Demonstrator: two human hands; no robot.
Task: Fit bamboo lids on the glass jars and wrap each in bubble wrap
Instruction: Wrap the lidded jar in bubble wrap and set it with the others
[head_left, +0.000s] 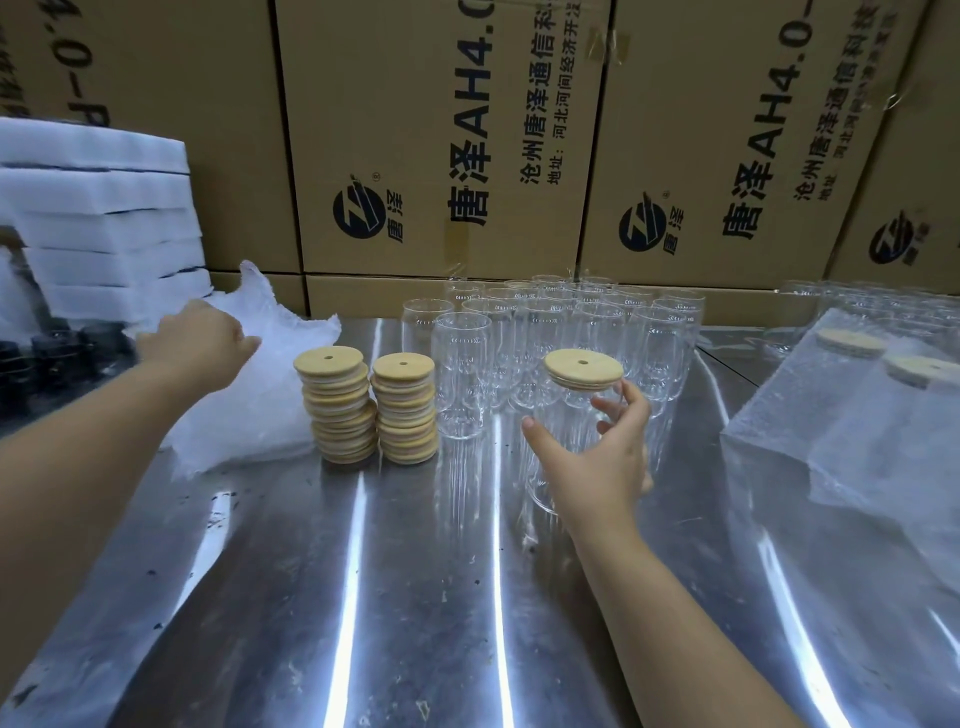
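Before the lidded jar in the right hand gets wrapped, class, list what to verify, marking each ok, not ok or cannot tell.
1. The round bamboo lid sits on the clear glass jar: ok.
2. Lid pressed fully home: cannot tell.
3. The right hand holds the jar: ok.
4. The left hand is at the white bubble wrap pile: ok.
5. Single sheet gripped: cannot tell.

My left arm reached forward-left, left hand (200, 338) back-up, its fingers hidden; my right hand (597, 462) curled thumb and fingers round the jar (566, 415).
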